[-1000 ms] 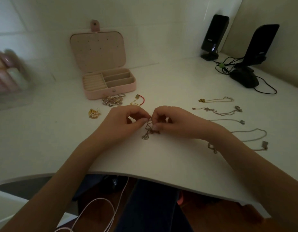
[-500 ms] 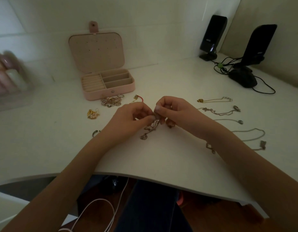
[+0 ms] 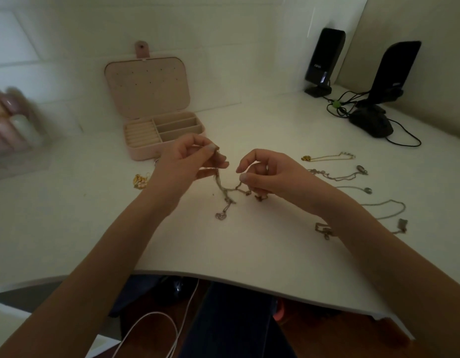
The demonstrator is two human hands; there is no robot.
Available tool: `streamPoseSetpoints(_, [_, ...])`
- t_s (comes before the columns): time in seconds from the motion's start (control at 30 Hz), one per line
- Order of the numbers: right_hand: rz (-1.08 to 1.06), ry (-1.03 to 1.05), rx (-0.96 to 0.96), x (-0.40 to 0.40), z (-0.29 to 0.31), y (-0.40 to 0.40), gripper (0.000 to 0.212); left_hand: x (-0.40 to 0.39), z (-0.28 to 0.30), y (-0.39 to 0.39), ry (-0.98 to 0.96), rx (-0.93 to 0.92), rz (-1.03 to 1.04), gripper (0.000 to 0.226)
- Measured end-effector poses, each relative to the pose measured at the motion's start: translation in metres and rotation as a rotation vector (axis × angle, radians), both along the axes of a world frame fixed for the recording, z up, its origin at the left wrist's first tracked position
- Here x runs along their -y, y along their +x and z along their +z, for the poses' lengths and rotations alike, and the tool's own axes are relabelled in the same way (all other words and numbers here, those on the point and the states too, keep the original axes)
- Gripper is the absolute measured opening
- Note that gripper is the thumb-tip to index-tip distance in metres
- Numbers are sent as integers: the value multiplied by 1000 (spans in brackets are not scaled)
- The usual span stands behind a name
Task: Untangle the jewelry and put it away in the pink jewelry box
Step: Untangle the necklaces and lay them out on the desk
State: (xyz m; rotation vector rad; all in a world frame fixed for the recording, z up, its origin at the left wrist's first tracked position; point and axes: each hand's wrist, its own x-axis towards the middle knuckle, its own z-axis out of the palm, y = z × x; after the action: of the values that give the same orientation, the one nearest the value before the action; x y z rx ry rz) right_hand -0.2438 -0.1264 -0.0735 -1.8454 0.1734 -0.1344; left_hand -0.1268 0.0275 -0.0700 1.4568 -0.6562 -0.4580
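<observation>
A tangled silver chain point(image 3: 227, 196) with a small heart pendant point(image 3: 220, 216) hangs between my two hands over the white desk. My left hand point(image 3: 187, 164) pinches one end of it, raised a little above the desk. My right hand point(image 3: 265, 174) pinches the other end, a hand's width to the right. The pink jewelry box point(image 3: 156, 130) stands open behind my left hand, its lid upright and its compartments showing no jewelry. Several loose necklaces point(image 3: 337, 174) lie spread out to the right of my right hand.
A gold piece point(image 3: 140, 180) lies left of my left wrist. Two black speakers point(image 3: 324, 60) and a black mouse point(image 3: 371, 124) with cables sit at the back right. Blurred bottles point(image 3: 12, 120) stand at the far left. The desk's curved front edge point(image 3: 249, 277) runs below my forearms.
My hands have moved apart and lifted slightly, stretching the tangled chain out between them. The pendant end now dangles down onto the desk.
</observation>
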Motion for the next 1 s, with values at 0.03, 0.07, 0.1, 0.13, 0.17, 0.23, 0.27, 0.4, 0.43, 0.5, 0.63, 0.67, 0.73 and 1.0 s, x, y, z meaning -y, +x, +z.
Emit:
streamPoseSetpoints(0.03, [-11, -15, -2, 0, 0, 0, 11, 0, 1, 1, 3, 17, 22, 11])
streamPoseSetpoints(0.07, [-31, -39, 0, 0, 2, 1, 13, 0, 2, 2, 17, 54, 37, 9])
streamPoseSetpoints(0.1, [-57, -74, 7, -1, 4, 2, 16, 0, 4, 2, 35, 93, 41, 6])
streamPoseSetpoints(0.13, [-85, -118, 17, -2, 7, 4, 19, 0, 5, 1, 49, 126, 36, 4])
streamPoseSetpoints(0.17, [-109, -156, 36, -4, 10, 6, 22, 0, 8, 0, 58, 151, 26, 4])
streamPoseSetpoints(0.23, [-147, -180, 102, -9, 16, 10, 23, 0, 12, -3, 61, 181, 1, 6])
streamPoseSetpoints(0.27, [-162, -177, 141, -11, 18, 11, 21, 0, 14, -5, 58, 186, -14, 7])
streamPoseSetpoints(0.4, [-234, -125, 227, -15, 20, 12, 13, 1, 18, -11, 68, 218, -40, 9])
streamPoseSetpoints(0.43, [-248, -97, 229, -15, 20, 11, 12, 1, 18, -12, 75, 229, -44, 8])
streamPoseSetpoints(0.5, [-259, -38, 218, -15, 20, 10, 11, 0, 18, -13, 75, 229, -65, 5])
streamPoseSetpoints(0.63, [-258, 35, 217, -18, 22, 7, 10, 2, 17, -15, 59, 222, -85, 13])
streamPoseSetpoints(0.67, [-261, 37, 227, -18, 23, 5, 11, 3, 16, -16, 54, 225, -84, 15])
streamPoseSetpoints(0.73, [-260, 59, 248, -17, 27, 3, 12, 3, 16, -17, 54, 220, -86, 17])
streamPoseSetpoints(1.0, [-301, 199, 297, -6, 47, -7, 8, -3, 10, -21, 274, 269, -232, 15])
